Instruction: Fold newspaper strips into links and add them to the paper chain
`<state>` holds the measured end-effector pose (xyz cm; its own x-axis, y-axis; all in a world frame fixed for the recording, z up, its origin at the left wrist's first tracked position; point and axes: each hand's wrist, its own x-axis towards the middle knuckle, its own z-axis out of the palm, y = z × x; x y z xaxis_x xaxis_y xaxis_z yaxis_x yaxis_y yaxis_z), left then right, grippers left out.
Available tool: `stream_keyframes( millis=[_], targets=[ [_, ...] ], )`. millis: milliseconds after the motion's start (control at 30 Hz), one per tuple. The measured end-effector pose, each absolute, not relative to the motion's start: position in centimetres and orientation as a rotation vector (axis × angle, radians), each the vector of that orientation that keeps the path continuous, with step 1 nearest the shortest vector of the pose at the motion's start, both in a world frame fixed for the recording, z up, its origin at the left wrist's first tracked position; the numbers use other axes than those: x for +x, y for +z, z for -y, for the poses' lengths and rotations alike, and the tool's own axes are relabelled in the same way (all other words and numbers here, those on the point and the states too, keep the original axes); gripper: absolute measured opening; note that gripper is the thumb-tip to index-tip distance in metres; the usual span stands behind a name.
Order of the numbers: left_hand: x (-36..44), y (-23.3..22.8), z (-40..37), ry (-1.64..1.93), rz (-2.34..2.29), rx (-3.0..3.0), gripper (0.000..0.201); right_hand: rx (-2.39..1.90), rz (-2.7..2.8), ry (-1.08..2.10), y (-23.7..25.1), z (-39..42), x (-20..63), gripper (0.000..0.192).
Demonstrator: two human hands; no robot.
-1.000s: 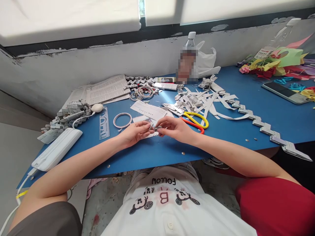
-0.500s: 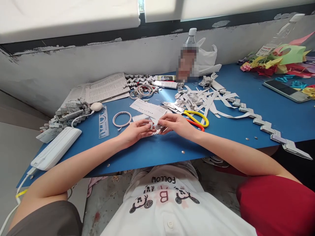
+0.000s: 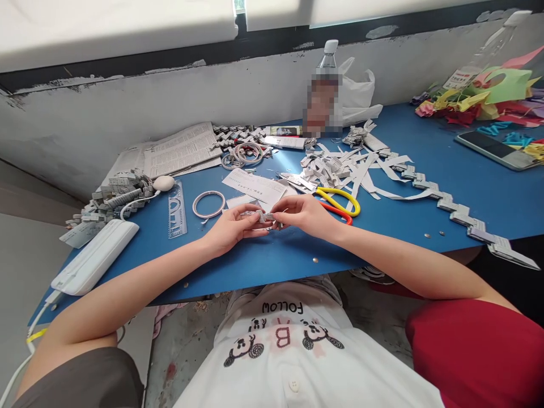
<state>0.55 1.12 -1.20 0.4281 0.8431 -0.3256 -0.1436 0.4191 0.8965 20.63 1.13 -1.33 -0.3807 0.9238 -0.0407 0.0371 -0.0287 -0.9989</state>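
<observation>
Both hands have drawn closer together over the last second, and the small folded piece of grey newsprint (image 3: 267, 216) between them now sits flatter and more squared than it did a moment ago. Left hand (image 3: 232, 226) pinches the near end of it between thumb and forefinger, the remaining fingers curled under. Right hand (image 3: 306, 214) meets it from the other side, fingertips narrow and pressed onto the far end, so the piece is held by both hands at once just above the blue tabletop (image 3: 467, 187). Judging by the tighter grip, a fold is being pressed in rather than opened.

Just behind the hands lies a white printed paper slip (image 3: 255, 187); the scissors with yellow and orange handles (image 3: 340, 203) lie just beside the right wrist. A ring of clear tape (image 3: 209, 203) rests near the left hand, and a zigzag chain of folded newsprint links (image 3: 450, 207) runs along the table's right edge.
</observation>
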Motion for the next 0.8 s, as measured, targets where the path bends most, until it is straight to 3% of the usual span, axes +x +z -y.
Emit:
stream_keyframes(
  millis=[633,800],
  targets=[
    [1.2,-1.4,-0.2,0.705,-0.968,1.137,0.038,-1.141,1.812,1.179,-2.5,-0.9,21.0,0.012],
    [1.3,-1.7,-0.2,0.705,-0.949,1.249,0.030,-1.066,1.827,1.292,-2.8,-0.9,20.8,0.028]
  ],
)
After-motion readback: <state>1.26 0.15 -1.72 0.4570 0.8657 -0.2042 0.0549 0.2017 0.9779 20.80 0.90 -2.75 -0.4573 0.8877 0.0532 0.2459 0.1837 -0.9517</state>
